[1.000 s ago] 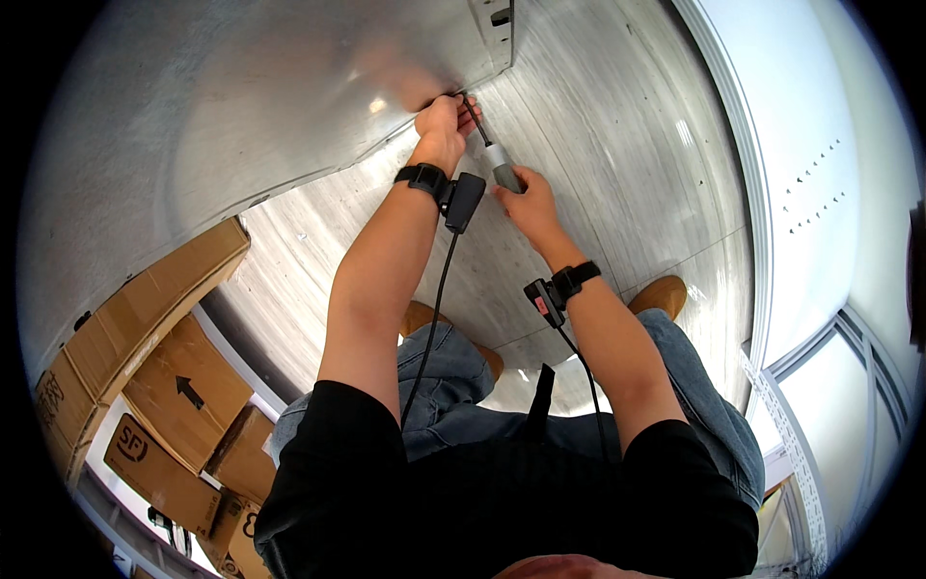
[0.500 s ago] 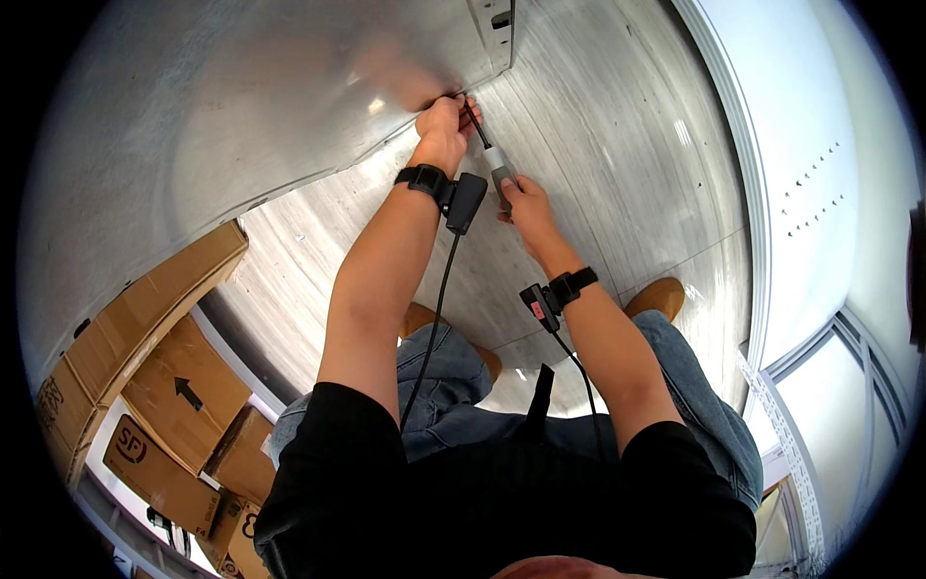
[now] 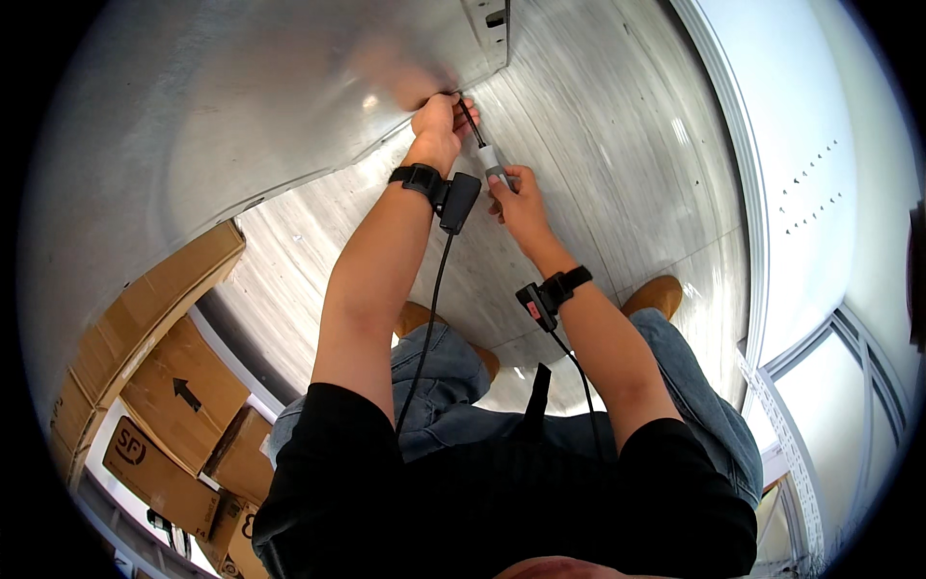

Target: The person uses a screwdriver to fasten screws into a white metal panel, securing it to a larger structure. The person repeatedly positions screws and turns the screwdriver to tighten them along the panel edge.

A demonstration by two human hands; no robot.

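A screwdriver [image 3: 490, 160] with a grey handle and a dark shaft points up and to the left, its tip against the lower edge of a large metal panel [image 3: 241, 106]. Around the handle my right hand [image 3: 518, 200] is closed. My left hand [image 3: 444, 121] is at the panel edge beside the tip, with its fingers bent around the end of the shaft. What those fingertips pinch, such as a screw, is hidden from view. Each wrist wears a black strap with a small box and a cable.
Cardboard boxes [image 3: 183, 386] stand on a shelf at the lower left. A pale wood-look floor [image 3: 617, 125] lies below my hands. On the right, a white panel [image 3: 801, 116] with small holes rises beside a metal frame [image 3: 849, 338]. My shoes rest on the floor.
My right hand has shifted slightly up and left, and its fingers sit differently on the screwdriver handle. The left hand stays at the panel edge, almost unmoved.
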